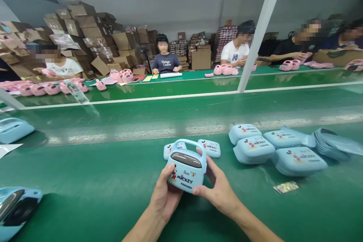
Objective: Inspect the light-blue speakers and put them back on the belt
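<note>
A light blue plastic case with a carrying handle, a dark glossy window and a Mickey print is held up over the green bench. My left hand grips its lower left side, thumb on the printed front. From the right, my right hand closes round the edge, its thumb at the lower right corner. Just behind the case lie two printed blue panels, one partly covered by it and one fully in sight.
Stacked blue printed covers stand at right, beside nested blue shells and a small shiny packet. More blue cases sit at left. Beyond a white-edged divider, people work with pink cases; a post rises there.
</note>
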{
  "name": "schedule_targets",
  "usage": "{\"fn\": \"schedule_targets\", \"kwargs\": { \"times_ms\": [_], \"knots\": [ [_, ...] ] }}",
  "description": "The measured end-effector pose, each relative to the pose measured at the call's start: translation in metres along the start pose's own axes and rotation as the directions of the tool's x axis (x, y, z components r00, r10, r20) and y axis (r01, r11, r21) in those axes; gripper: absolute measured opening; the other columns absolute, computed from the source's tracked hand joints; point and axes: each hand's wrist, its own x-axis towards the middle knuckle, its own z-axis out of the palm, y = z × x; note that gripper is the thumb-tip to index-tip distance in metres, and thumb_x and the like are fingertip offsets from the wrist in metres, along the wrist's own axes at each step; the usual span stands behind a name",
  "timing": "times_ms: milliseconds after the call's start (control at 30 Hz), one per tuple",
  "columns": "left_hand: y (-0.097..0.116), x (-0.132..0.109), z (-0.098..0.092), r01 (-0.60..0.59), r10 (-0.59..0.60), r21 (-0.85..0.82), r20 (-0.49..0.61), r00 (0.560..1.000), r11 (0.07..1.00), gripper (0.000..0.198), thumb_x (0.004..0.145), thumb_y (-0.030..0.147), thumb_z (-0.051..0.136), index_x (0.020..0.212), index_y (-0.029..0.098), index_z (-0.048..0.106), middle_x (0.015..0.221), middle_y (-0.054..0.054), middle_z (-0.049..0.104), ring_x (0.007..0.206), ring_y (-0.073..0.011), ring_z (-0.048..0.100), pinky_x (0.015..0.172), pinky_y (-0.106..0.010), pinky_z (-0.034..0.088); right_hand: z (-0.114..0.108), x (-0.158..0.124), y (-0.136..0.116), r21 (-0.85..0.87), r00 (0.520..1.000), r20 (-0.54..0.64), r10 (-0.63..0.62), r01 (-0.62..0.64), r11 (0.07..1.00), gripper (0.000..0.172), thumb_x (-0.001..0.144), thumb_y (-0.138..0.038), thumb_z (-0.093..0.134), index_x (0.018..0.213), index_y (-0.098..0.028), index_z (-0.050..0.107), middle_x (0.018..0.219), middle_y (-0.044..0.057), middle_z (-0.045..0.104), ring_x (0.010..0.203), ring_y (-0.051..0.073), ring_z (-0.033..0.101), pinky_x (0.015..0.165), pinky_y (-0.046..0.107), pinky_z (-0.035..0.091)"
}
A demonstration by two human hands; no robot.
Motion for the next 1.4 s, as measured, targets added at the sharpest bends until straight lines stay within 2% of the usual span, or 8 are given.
{"fn": "schedule_targets", "kwargs": {
  "times_ms": [267, 400, 767, 933, 1033, 1167, 1267, 1400],
  "knots": [
    [0.002, 0.000, 0.006, 0.023, -0.028, -0.044, -0.105, 0.994, 0.999, 0.028, 0.083, 0.020, 0.065, 0.110, 0.014, 0.069, 0.093, -0.013, 0.080, 0.079, -0.0241, 0.074, 0.072, -0.036, 0.062, 0.001, 0.003, -0.011, -0.097, 0.999, -0.039, -0.009, 0.005, 0.995, 0.086, 0.062, -0.044, 0.091, 0.138, -0.024, 0.056, 0.135, 0.008, 0.066, 0.122, 0.034, 0.060, 0.106, 0.045, 0.047],
    [0.003, -0.001, 0.008, 0.016, -0.021, -0.041, -0.121, 0.992, 0.999, 0.025, 0.083, 0.018, 0.064, 0.107, 0.014, 0.070, 0.088, -0.012, 0.080, 0.075, -0.0236, 0.074, 0.070, -0.037, 0.063, 0.001, 0.002, -0.013, -0.102, 0.999, -0.030, -0.031, 0.028, 0.994, 0.084, 0.066, -0.042, 0.088, 0.140, -0.024, 0.054, 0.138, 0.008, 0.064, 0.123, 0.033, 0.060, 0.105, 0.043, 0.048],
    [-0.001, -0.001, 0.000, 0.028, -0.028, -0.003, -0.001, 1.000, 1.000, 0.037, 0.063, 0.028, 0.086, 0.098, 0.019, 0.074, 0.090, -0.006, 0.081, 0.081, -0.0226, 0.073, 0.072, -0.031, 0.061, -0.001, 0.000, -0.013, -0.040, 0.997, 0.011, -0.077, 0.078, 0.996, 0.085, 0.074, -0.045, 0.083, 0.148, -0.024, 0.046, 0.142, 0.007, 0.061, 0.130, 0.034, 0.056, 0.108, 0.042, 0.047],
    [-0.001, 0.000, -0.003, 0.013, -0.014, 0.030, 0.059, 0.998, 0.999, 0.045, 0.063, 0.032, 0.088, 0.104, 0.021, 0.073, 0.091, -0.004, 0.080, 0.082, -0.0223, 0.072, 0.073, -0.030, 0.060, -0.003, -0.002, -0.012, -0.014, 0.996, 0.024, -0.081, 0.081, 0.997, 0.086, 0.075, -0.043, 0.083, 0.150, -0.025, 0.044, 0.146, 0.008, 0.058, 0.134, 0.035, 0.052, 0.111, 0.044, 0.043],
    [-0.001, -0.001, -0.004, -0.037, 0.026, 0.090, 0.116, 0.993, 0.995, 0.051, 0.070, 0.034, 0.085, 0.117, 0.023, 0.068, 0.093, -0.003, 0.079, 0.085, -0.0228, 0.072, 0.077, -0.030, 0.058, -0.001, -0.002, -0.009, 0.061, 0.998, 0.034, -0.050, 0.048, 0.997, 0.086, 0.078, -0.041, 0.082, 0.152, -0.027, 0.040, 0.147, 0.008, 0.056, 0.134, 0.034, 0.052, 0.114, 0.046, 0.041],
    [-0.001, -0.003, -0.004, -0.141, 0.108, 0.237, 0.147, 0.983, 0.961, 0.064, 0.075, 0.033, 0.083, 0.133, 0.027, 0.057, 0.111, -0.006, 0.075, 0.100, -0.0255, 0.069, 0.084, -0.031, 0.055, 0.001, 0.000, -0.004, 0.303, 0.998, 0.067, 0.001, -0.022, 0.953, 0.089, 0.082, -0.040, 0.078, 0.156, -0.030, 0.031, 0.146, 0.008, 0.057, 0.129, 0.033, 0.057, 0.110, 0.050, 0.044],
    [0.001, -0.003, -0.005, -0.264, 0.199, 0.296, 0.231, 0.952, 0.918, 0.081, 0.060, 0.032, 0.092, 0.132, 0.026, 0.055, 0.120, -0.008, 0.071, 0.111, -0.0308, 0.065, 0.088, -0.032, 0.055, -0.003, 0.005, -0.003, 0.406, 0.996, 0.083, 0.027, -0.059, 0.912, 0.086, 0.080, -0.044, 0.078, 0.153, -0.029, 0.037, 0.144, 0.008, 0.059, 0.130, 0.033, 0.056, 0.109, 0.051, 0.045],
    [0.004, 0.001, -0.007, -0.394, 0.283, 0.336, 0.333, 0.900, 0.856, 0.091, 0.044, 0.030, 0.097, 0.126, 0.029, 0.056, 0.121, -0.008, 0.067, 0.104, -0.0328, 0.067, 0.080, -0.034, 0.057, -0.012, 0.010, -0.001, 0.374, 0.971, 0.223, 0.089, -0.170, 0.912, 0.077, 0.075, -0.049, 0.078, 0.143, -0.024, 0.052, 0.143, 0.010, 0.059, 0.134, 0.035, 0.052, 0.110, 0.051, 0.042]
  ]
}}
